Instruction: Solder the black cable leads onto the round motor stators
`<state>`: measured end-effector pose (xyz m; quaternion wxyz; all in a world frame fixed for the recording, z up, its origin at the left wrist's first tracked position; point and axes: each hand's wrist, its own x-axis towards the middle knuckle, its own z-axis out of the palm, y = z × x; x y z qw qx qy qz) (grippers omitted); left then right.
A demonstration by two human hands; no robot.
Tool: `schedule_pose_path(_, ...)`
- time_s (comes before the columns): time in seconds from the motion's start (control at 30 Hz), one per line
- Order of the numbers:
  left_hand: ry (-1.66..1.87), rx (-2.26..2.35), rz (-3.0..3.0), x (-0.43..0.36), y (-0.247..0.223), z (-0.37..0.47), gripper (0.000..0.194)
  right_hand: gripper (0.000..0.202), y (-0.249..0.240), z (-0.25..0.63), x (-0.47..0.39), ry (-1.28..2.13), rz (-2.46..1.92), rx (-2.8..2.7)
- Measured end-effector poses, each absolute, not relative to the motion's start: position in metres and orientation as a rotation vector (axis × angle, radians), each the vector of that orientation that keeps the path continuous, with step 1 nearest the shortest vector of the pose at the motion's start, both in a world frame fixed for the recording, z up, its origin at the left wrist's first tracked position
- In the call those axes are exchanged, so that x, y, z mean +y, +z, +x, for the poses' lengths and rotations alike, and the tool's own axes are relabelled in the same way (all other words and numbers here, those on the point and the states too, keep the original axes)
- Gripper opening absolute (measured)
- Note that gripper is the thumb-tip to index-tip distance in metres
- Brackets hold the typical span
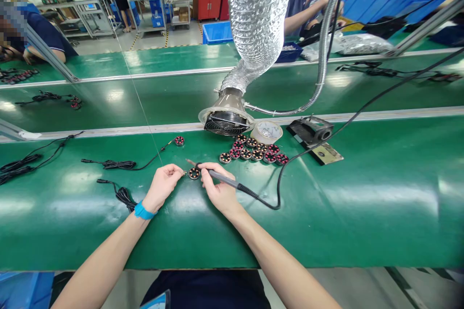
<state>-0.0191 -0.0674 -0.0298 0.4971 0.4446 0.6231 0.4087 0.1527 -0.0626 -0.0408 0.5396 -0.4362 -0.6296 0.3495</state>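
Note:
My right hand (220,189) grips a grey soldering iron (226,178), its tip pointing left above a small round motor stator (194,173) on the green bench. Left of the stator, my left hand (165,184) pinches something thin and tiny, perhaps a wire end, at the stator's edge. A blue band circles the left wrist. A black coiled cable (125,196) lies beside that wrist, partly hidden by it. Behind it rests another cable (119,164) joined to a red stator (179,141). Several more stators (257,155) are grouped to the right of the iron.
A fume extractor (226,120) with a silver duct (257,14) hangs over the bench behind the stators. Beside it are a tape roll (267,132) and an iron stand (312,130). The iron's black cord (279,188) loops right. People sit across the bench.

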Motion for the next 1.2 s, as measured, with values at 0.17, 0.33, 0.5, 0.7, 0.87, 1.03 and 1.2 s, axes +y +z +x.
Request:
schedule_pose_path(0.17,0.955,1.499,1.136,-0.070,-0.032,-0.019,0.023,0.025,-0.046,0.144,-0.053,0.756,-0.857,-1.687)
schedule_pose_path(0.33,0.932,1.525,1.261,-0.074,-0.030,-0.016,0.025,0.037,-0.055,0.142,-0.048,0.781,-0.778,-1.791)
schedule_pose_path(0.5,0.895,1.497,1.249,-0.076,-0.024,-0.016,0.027,0.033,-0.057,0.141,-0.049,0.731,-0.779,-1.811)
schedule_pose_path(0.7,0.883,1.433,1.217,-0.075,-0.026,-0.021,0.027,0.036,-0.059,0.142,-0.049,0.706,-0.790,-1.820)
schedule_pose_path(0.87,0.912,1.420,1.109,-0.074,-0.027,-0.020,0.030,0.038,-0.060,0.141,-0.049,0.715,-0.786,-1.809)
schedule_pose_path(1.03,0.920,1.410,1.023,-0.073,-0.032,-0.017,0.037,0.038,-0.061,0.140,-0.051,0.681,-0.781,-1.840)
schedule_pose_path(1.2,0.940,1.438,1.006,-0.072,-0.035,-0.018,0.038,0.037,-0.063,0.141,-0.052,0.647,-0.765,-1.902)
